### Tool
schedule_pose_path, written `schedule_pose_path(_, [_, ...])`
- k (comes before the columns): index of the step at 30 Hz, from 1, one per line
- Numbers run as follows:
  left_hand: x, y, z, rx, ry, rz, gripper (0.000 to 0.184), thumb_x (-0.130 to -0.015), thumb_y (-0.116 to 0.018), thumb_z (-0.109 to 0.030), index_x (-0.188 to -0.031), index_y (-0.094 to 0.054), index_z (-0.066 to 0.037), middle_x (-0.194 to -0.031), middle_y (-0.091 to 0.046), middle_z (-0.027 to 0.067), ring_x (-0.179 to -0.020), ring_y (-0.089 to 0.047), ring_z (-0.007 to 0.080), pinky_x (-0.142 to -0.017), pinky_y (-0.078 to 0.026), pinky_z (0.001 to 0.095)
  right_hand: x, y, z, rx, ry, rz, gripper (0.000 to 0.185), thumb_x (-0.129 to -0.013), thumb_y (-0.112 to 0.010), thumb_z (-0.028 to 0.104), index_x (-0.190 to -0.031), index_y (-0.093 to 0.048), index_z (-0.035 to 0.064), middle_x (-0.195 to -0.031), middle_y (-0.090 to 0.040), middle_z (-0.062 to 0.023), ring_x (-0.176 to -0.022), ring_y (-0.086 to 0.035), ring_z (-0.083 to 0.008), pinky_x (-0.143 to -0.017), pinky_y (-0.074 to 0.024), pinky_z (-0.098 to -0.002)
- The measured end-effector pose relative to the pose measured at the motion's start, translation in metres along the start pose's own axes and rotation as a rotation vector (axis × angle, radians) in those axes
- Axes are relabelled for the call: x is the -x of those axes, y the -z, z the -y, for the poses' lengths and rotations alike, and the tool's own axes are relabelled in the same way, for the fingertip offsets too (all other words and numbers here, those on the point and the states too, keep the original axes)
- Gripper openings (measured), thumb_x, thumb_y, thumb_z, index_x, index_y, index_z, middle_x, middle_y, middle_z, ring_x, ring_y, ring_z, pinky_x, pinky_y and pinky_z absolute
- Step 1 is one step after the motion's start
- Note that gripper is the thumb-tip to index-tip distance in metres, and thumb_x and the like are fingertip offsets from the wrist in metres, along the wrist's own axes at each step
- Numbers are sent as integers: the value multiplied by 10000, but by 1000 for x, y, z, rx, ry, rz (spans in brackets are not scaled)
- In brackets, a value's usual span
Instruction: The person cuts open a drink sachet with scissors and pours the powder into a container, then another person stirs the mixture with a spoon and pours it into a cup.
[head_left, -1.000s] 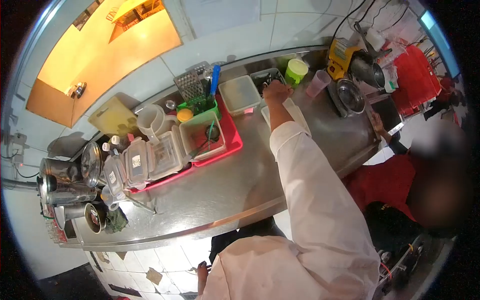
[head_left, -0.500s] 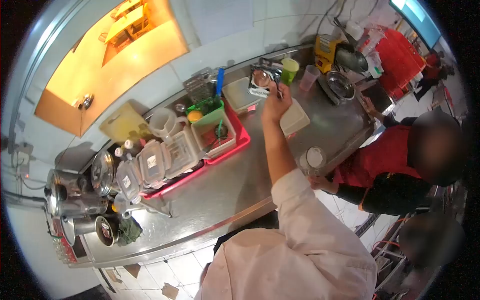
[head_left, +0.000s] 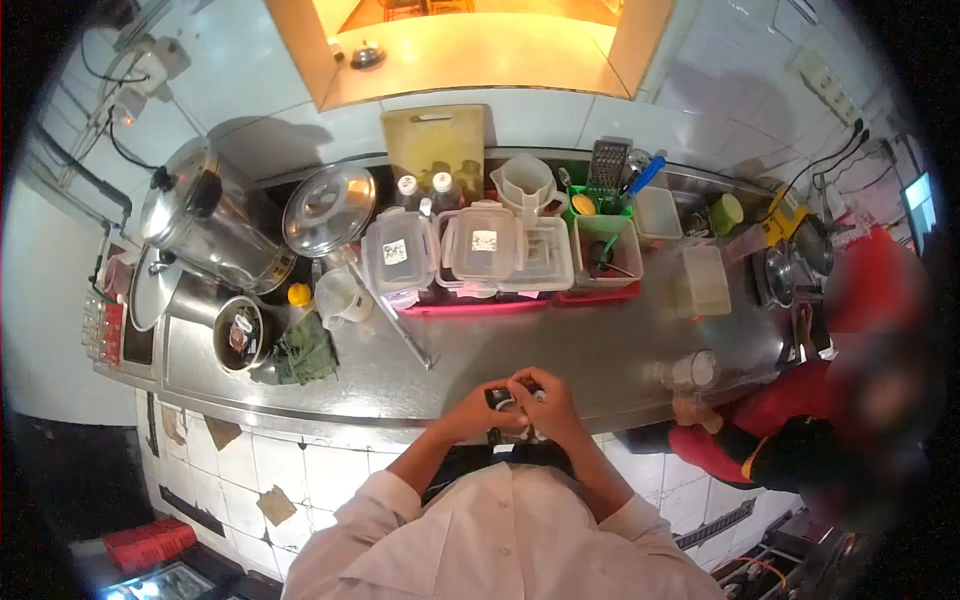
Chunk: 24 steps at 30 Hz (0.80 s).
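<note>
My left hand [head_left: 480, 410] and my right hand [head_left: 550, 408] meet in front of my body, at the counter's front edge. Between their curled fingers is a small dark object with a pale, shiny part [head_left: 507, 406]; its kind is too small and covered to make out. Beyond my hands stand clear lidded containers [head_left: 484, 242] and a red tray [head_left: 470, 308]. A metal rod-like tool [head_left: 400, 325] lies to the left, leaning toward the containers.
To the left are a large steel pot [head_left: 215, 220], a glass lid [head_left: 330, 210], a small pot [head_left: 240, 335] and a green cloth [head_left: 305, 350]. A co-worker's hand [head_left: 697, 410] is by a clear jar [head_left: 690, 370] at right. A green cup [head_left: 726, 213] stands behind.
My right hand has come back from beside the green cup and black packet to my front, where my left hand now meets it. The view has turned left.
</note>
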<state>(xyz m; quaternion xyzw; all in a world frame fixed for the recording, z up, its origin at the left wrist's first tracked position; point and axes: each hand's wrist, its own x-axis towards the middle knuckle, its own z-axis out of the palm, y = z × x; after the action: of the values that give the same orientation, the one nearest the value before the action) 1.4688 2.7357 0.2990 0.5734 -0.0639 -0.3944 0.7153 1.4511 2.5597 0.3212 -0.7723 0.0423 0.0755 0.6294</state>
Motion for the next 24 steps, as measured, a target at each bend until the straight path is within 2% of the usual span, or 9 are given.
schedule_pose_path(1, [-5, 9, 18, 4, -27, -40, 531, -756, -846, -180, -1222, -631, -40, -1046, -671, 11, -960, -623, 121, -888, -495, 302, -2, -2, 3, 10, 0, 8, 213, -900, -697, 207, -895, -673, -5, -827, -688, -94, -735, -626, -145, -688, -504, -300])
schedule_pose_path(5, [20, 39, 31, 129, 108, -225, 266, -814, -788, -107, -1042, -688, -15, -940, -695, 9, -843, -639, 115, -819, -509, 288, -59, 4, 5, 134, -41, -161, 302, -911, -662, 297, -926, -678, -4, -814, -678, -133, -739, -649, -220, -698, -510, -356])
schedule_pose_path(9, [61, 59, 65, 257, 12, -393, 214, -821, -781, -91, -991, -669, -27, -916, -696, 42, -830, -659, 140, -786, -533, 298, -192, 46, 15, 313, 343, -530, 357, -904, -631, 379, -895, -686, 26, -788, -662, -166, -746, -638, -313, -713, -486, -420])
schedule_pose_path(11, [80, 51, 76, 357, -6, -489, 212, -826, -772, -80, -993, -649, -33, -906, -690, 48, -817, -666, 156, -768, -542, 312, -228, 51, 54, 527, 222, -655, 436, -859, -651, 453, -843, -709, 20, -794, -673, -184, -768, -650, -361, -728, -499, -456])
schedule_pose_path(14, [106, 26, 75, 413, -109, -711, 222, -845, -728, -24, -1016, -588, -43, -885, -675, 82, -786, -677, 206, -720, -565, 338, -281, 54, 48, 625, 69, -460, 488, -805, -681, 500, -790, -730, 14, -819, -691, -221, -806, -668, -403, -746, -511, -487])
schedule_pose_path(18, [126, -8, 71, 551, -90, -1013, 222, -850, -724, -19, -1012, -572, -38, -861, -660, 90, -823, -658, 212, -725, -554, 363, -301, 48, 31, 353, 30, -457, 423, -770, -741, 429, -787, -741, 7, -848, -691, -257, -840, -679, -423, -750, -524, -476])
schedule_pose_path(19, [133, -16, 60, 625, -151, -967, 223, -852, -722, -19, -1010, -566, -40, -852, -655, 87, -795, -655, 208, -713, -556, 358, -302, 45, 23, 358, 16, -438, 423, -770, -741, 429, -787, -741, 7, -848, -691, -257, -840, -679, -423, -750, -524, -476])
schedule_pose_path(23, [159, -10, 78, 649, -165, -1005, 223, -863, -702, -15, -1018, -545, -48, -831, -642, 84, -708, -649, 199, -701, -572, 370, -297, 36, 24, -165, 277, -562, 154, -898, -675, 139, -847, -681, -5, -713, -641, -27, -628, -546, -119, -588, -435, -308])
schedule_pose_path(24, [160, -5, 75, 679, -181, -1030, 225, -867, -692, -11, -1031, -543, -49, -833, -643, 85, -695, -649, 199, -707, -579, 379, -291, 37, 29, -162, 276, -579, 154, -898, -675, 139, -847, -681, -5, -713, -641, -27, -628, -546, -119, -588, -435, -308])
